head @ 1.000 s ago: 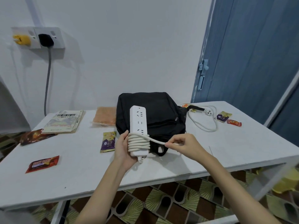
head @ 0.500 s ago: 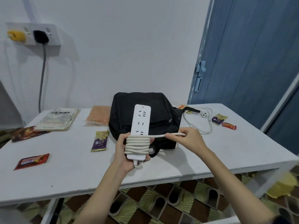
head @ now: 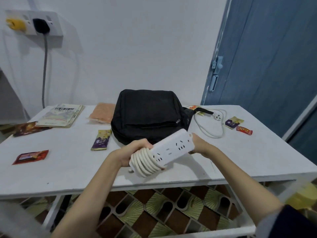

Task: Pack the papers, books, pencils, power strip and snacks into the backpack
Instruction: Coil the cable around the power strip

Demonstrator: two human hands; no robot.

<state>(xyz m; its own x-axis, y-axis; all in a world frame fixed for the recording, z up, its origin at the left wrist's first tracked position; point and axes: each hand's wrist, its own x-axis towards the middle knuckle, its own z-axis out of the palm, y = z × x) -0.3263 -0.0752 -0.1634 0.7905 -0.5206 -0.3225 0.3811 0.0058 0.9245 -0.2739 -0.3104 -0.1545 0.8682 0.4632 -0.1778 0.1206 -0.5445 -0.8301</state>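
- The black fabric backpack [head: 147, 115] lay flat at the middle of the white table [head: 72, 170], and its zips looked closed, so nothing seemed packed yet.
- The white plastic power strip [head: 171, 148] was held above the table's near edge, just in front of the backpack, tilted with its far end up and to the right.
- Its thick white cord [head: 145, 162] was coiled in several turns round the lower end; a loose length and the plug [head: 217, 116] lay on the table to the right of the bag.
- The left hand [head: 135, 152] gripped the coiled end, fingers curled over the turns.
- The right hand [head: 199, 146] held the far end; the strip hid most of its fingers, so the grip was probably a light clasp.
- Left to pack: the stack of printed books and papers [head: 60, 115] at the back left, and the wrapped snack bars, among them a red one [head: 30, 157] and a purple one [head: 101, 140]. I saw no pencils.
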